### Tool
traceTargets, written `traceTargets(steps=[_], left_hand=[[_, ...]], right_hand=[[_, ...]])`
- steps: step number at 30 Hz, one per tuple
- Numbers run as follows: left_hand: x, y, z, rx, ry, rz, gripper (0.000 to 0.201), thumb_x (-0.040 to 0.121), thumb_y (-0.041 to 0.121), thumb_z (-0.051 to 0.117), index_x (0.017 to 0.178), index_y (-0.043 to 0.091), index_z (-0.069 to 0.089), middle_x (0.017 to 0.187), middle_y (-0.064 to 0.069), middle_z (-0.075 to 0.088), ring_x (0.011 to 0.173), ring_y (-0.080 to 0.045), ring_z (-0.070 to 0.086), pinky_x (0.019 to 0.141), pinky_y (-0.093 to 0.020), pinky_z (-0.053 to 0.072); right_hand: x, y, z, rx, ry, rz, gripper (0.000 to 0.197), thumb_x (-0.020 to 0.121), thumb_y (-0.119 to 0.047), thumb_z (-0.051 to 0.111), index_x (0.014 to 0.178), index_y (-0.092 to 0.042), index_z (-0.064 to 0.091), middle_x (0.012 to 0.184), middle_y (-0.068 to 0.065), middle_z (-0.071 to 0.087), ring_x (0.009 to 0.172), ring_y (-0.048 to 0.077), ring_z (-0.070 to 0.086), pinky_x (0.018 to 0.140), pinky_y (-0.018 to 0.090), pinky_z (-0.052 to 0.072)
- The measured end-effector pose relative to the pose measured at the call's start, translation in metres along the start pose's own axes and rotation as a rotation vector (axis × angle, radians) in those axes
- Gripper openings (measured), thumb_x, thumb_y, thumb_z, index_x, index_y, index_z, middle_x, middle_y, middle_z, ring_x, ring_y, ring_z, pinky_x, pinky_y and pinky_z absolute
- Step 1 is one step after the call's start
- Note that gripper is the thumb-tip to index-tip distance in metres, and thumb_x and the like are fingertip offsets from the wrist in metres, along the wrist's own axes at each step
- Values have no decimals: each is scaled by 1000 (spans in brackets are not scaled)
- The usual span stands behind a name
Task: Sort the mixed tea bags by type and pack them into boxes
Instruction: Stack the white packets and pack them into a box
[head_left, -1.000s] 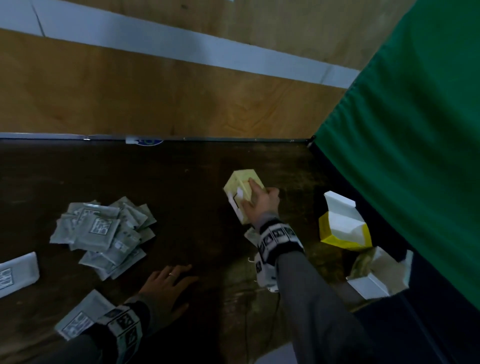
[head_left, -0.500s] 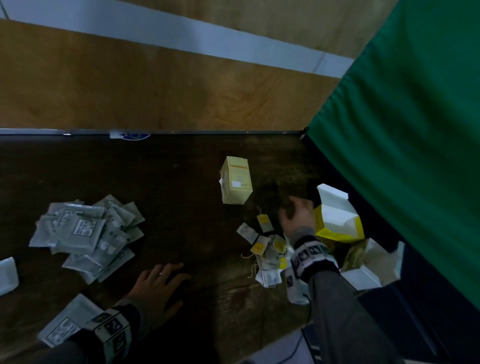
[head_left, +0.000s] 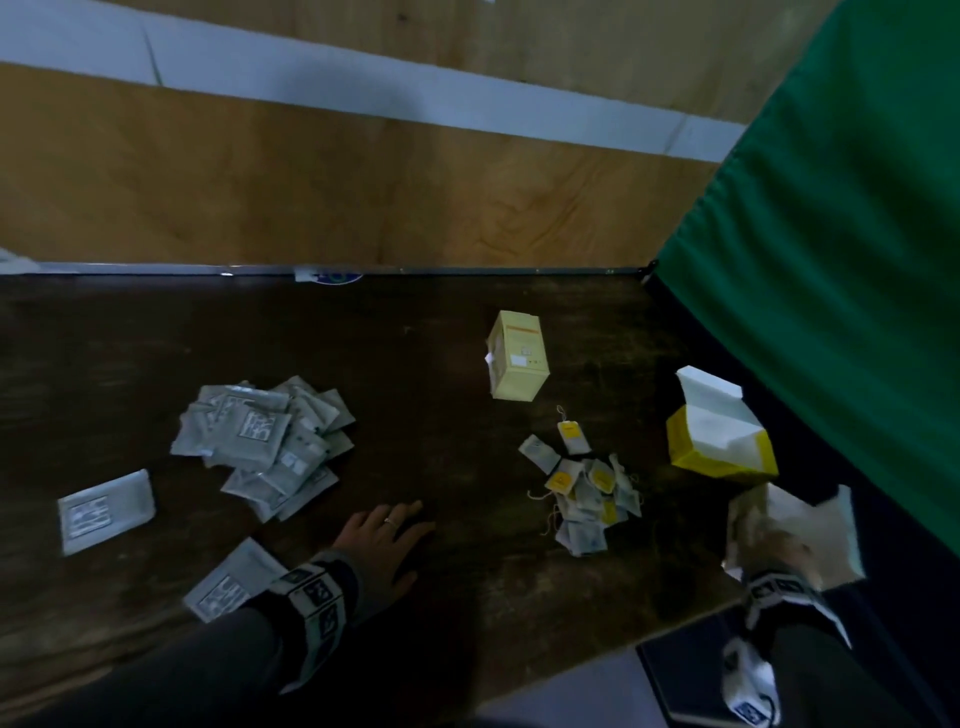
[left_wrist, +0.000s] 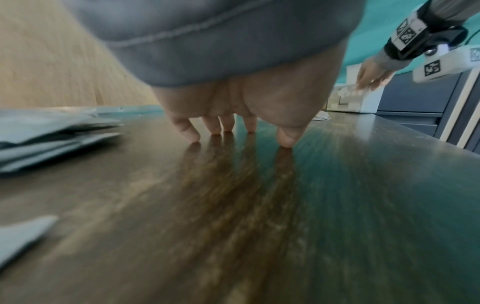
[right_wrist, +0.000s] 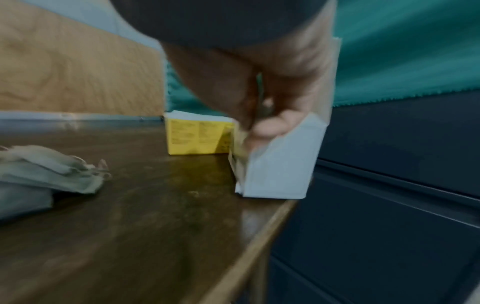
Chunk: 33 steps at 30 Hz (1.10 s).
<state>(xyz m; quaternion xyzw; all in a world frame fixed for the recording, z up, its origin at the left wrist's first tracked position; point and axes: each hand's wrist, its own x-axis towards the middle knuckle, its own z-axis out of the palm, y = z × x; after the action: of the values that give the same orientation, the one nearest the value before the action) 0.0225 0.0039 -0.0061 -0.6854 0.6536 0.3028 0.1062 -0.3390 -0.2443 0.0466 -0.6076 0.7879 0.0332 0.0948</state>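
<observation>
While the right hand (head_left: 779, 545) reaches to the near right corner of the dark wooden surface (head_left: 457, 582), its fingers (right_wrist: 270, 125) are curled over the open top of a white cardboard box (right_wrist: 278, 168), thumb and fingers pinching its wall; the box stands right at the surface's edge, blurred in the head view. Just beyond it sits an open yellow cardboard box (head_left: 719, 441) with white flaps raised, close to the green curtain (head_left: 831, 234). Over to the left of those two lies a small heap of paper tea bags with strings and yellow tags (head_left: 584, 488), and further back a closed pale yellow carton (head_left: 517, 358) stands upright, apart from the heap. Across the middle, the left hand (head_left: 382, 540) is planted on the bare wood, fingers (left_wrist: 189, 131) spread and fingertips touching the surface, holding nothing, a ring on one finger. Left of it a loose pile of flat grey foil sachets (head_left: 265, 441) with printed labels overlaps itself, with one single grey sachet (head_left: 104, 512) lying apart at the far left and another sachet (head_left: 228, 582) by the left wrist, partly under the sleeve. Behind everything runs a plywood wall (head_left: 311, 182) with a pale band across it
</observation>
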Motion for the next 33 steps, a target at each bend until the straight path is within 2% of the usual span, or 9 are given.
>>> traceTargets(steps=[2,4,7,9,12,16,23,26,33], left_hand=[[-2,0,0,13,-27,-3,67,93,50,36,148,35,1,158,4,-10,145,-24,4,116,-46,13],[-4,0,0,13,-49,-5,68,93,49,38,148,34,0,158,3,-11,145,-25,2,116,-47,12],[-6,0,-3,5,-60,-3,69,93,46,41,149,32,3,158,2,-9,145,-25,2,116,-46,12],[-8,2,-6,-4,-64,-8,69,92,43,44,149,29,7,158,0,-6,145,-25,4,115,-46,14],[-15,5,-17,-11,-61,-12,66,92,43,46,148,23,17,158,-1,6,144,-25,13,115,-45,16],[-31,-12,-32,-4,55,-83,55,91,45,45,140,21,35,148,-6,31,136,-26,31,111,-44,23],[-59,-93,-49,-300,482,-407,42,90,41,47,129,24,48,134,-4,46,117,-26,50,97,-41,45],[-59,-134,-45,-374,533,-645,72,78,61,56,138,27,34,145,-9,32,129,-31,37,104,-49,35],[-43,-169,-36,-597,424,-661,113,59,74,65,146,40,2,156,-9,9,142,-41,3,111,-66,8]], right_hand=[[-9,-3,-12,-34,39,-78,74,97,-44,33,150,-11,-5,156,10,16,135,26,35,105,34,35],[-34,-16,-27,137,141,-74,82,86,-46,53,149,-11,13,141,15,37,121,32,46,95,35,41],[-83,-41,-23,451,420,-278,45,82,-26,44,107,7,62,103,35,52,91,48,56,82,48,47],[-117,-63,-3,509,587,-467,44,78,-24,38,82,8,67,83,33,56,71,46,60,66,46,52],[-164,-107,27,466,459,-762,30,76,-19,47,69,-1,70,70,21,59,55,34,60,53,29,48],[-194,-157,60,356,256,-981,8,71,3,72,70,-4,68,79,15,61,61,30,62,57,28,51],[-202,-182,67,192,-25,-763,36,95,-16,48,131,-20,48,145,6,32,130,27,38,107,39,35],[-226,-166,70,329,204,-814,40,83,-12,66,121,-18,58,133,17,48,114,35,55,89,43,52],[-256,-103,121,68,-198,-930,42,90,-14,52,132,-19,49,150,9,19,125,23,45,101,29,44]])
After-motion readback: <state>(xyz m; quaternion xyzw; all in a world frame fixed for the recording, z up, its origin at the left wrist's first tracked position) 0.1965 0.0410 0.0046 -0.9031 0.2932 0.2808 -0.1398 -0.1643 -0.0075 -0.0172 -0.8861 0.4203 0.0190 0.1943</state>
